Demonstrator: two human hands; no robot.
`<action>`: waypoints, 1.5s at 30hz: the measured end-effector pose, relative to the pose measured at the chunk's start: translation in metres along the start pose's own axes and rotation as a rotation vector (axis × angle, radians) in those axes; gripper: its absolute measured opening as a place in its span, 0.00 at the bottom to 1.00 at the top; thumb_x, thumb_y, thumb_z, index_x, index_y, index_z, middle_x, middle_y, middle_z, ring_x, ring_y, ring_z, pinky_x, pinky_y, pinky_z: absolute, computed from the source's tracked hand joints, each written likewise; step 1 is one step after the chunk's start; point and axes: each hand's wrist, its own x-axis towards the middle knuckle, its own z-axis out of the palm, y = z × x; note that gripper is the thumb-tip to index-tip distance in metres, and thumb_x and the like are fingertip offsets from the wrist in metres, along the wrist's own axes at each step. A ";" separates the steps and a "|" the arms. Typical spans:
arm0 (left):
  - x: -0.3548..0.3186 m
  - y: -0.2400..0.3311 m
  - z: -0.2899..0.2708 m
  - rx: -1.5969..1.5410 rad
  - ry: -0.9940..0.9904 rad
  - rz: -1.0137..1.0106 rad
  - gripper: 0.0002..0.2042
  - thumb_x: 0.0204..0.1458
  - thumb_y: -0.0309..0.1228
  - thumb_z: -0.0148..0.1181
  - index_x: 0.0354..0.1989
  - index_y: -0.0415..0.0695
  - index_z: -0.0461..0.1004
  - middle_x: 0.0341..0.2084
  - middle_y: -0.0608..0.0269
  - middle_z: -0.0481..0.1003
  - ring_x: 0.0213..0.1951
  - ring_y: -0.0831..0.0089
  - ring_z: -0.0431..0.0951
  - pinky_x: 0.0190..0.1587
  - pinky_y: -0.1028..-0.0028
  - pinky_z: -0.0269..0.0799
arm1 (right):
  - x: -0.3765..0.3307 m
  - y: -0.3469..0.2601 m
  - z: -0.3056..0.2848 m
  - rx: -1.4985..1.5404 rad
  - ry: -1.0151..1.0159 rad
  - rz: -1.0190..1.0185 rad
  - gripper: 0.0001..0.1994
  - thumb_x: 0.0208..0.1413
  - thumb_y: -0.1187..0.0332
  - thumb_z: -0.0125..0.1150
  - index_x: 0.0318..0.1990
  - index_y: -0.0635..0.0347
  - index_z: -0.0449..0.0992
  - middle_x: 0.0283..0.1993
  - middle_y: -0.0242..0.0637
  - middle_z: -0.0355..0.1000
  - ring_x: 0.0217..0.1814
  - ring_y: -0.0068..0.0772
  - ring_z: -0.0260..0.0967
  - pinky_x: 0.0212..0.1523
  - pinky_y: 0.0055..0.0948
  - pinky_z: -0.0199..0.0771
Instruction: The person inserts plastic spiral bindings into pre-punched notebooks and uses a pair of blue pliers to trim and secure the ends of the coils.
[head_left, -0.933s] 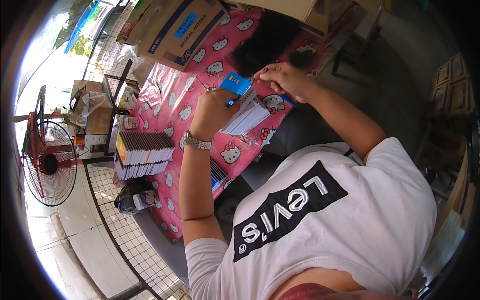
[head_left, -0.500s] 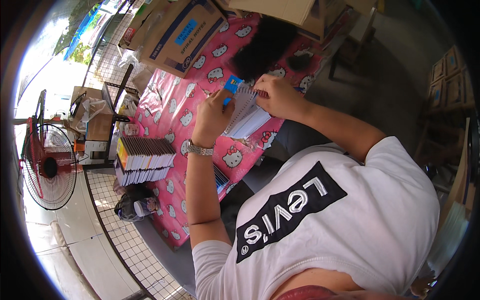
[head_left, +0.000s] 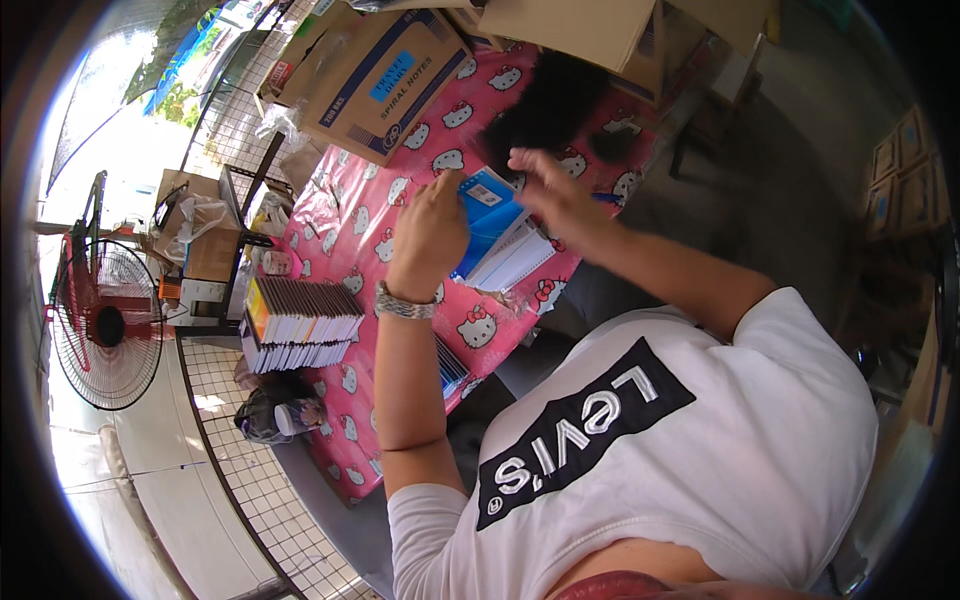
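A spiral notebook with a blue cover [head_left: 485, 215] and white ruled pages [head_left: 515, 262] lies tilted over the pink patterned table. My left hand [head_left: 432, 225], with a metal-band watch on its wrist, has its fingers curled at the notebook's left edge; the fingertips are partly hidden. On the other side, my right hand [head_left: 562, 200] is slightly blurred, its fingers stretched out and apart beside the cover's right edge. Part of the pages fans out below the blue cover.
Stacked notebooks [head_left: 303, 325] stand at the table's left, with more blue ones [head_left: 450, 368] by the near edge. Behind are a cardboard box [head_left: 385, 85] and a black heap [head_left: 545, 105]. A fan [head_left: 107, 325] and a plastic bag with a jar [head_left: 282, 415] are left.
The blue cover has swung over and now lies broadly across the pages. My right hand has let go of the spiral edge and opened. The whole view has shifted slightly.
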 end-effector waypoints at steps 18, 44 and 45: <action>-0.012 0.006 0.030 -0.035 0.227 0.076 0.09 0.54 0.29 0.60 0.41 0.41 0.73 0.37 0.55 0.77 0.43 0.56 0.75 0.52 0.61 0.62 | 0.041 -0.034 -0.046 -0.428 -0.265 -0.610 0.10 0.53 0.76 0.62 0.43 0.60 0.80 0.36 0.40 0.76 0.38 0.40 0.75 0.41 0.33 0.75; -0.017 0.018 0.028 -0.104 0.194 0.144 0.13 0.52 0.26 0.58 0.46 0.42 0.69 0.36 0.59 0.78 0.39 0.58 0.76 0.48 0.61 0.63 | 0.029 -0.057 -0.027 -0.510 -0.415 -0.481 0.14 0.63 0.69 0.55 0.53 0.64 0.67 0.30 0.45 0.75 0.33 0.37 0.76 0.34 0.34 0.72; -0.020 0.016 0.028 -0.096 0.185 0.137 0.11 0.52 0.26 0.58 0.45 0.43 0.70 0.36 0.59 0.78 0.39 0.58 0.76 0.49 0.62 0.63 | 0.030 -0.065 -0.029 -0.422 -0.532 -0.215 0.14 0.64 0.66 0.53 0.53 0.62 0.68 0.34 0.47 0.75 0.33 0.41 0.76 0.36 0.36 0.73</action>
